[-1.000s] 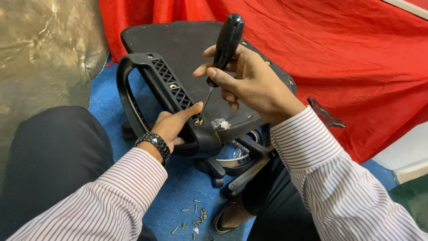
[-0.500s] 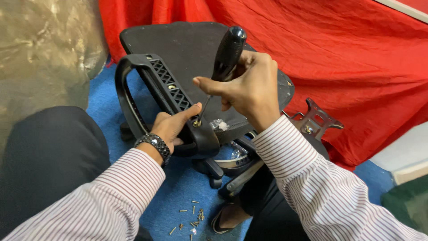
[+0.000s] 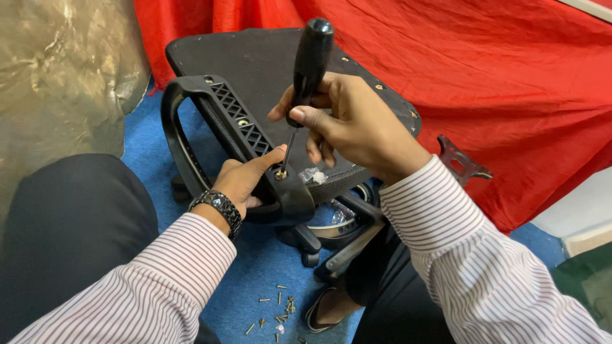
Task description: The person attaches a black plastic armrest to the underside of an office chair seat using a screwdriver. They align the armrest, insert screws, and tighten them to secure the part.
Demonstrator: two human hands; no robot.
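A black office-chair seat [image 3: 255, 60] lies upside down, with a black looped armrest [image 3: 191, 108] against its underside. My right hand [image 3: 354, 124] grips a black-handled screwdriver [image 3: 309, 64] held nearly upright, its tip resting on a brass screw [image 3: 280, 173] in the armrest's bracket. My left hand [image 3: 245, 181] clasps the near end of the armrest, thumb lying right beside that screw. A dark metal watch sits on my left wrist. Both arms wear white shirts with thin dark stripes.
Several loose brass screws [image 3: 277, 312] lie on the blue carpet [image 3: 261, 274] between my legs. The chair's wheeled base [image 3: 338, 223] sits under the seat. Red cloth [image 3: 510, 83] drapes the right and back; a gold crinkled sheet [image 3: 57, 70] covers the left. My dark-trousered knee [image 3: 70, 216] is at left.
My right hand has turned around the screwdriver handle, shifting its grip, while the tip stays on the same screw. My left hand keeps its hold on the armrest.
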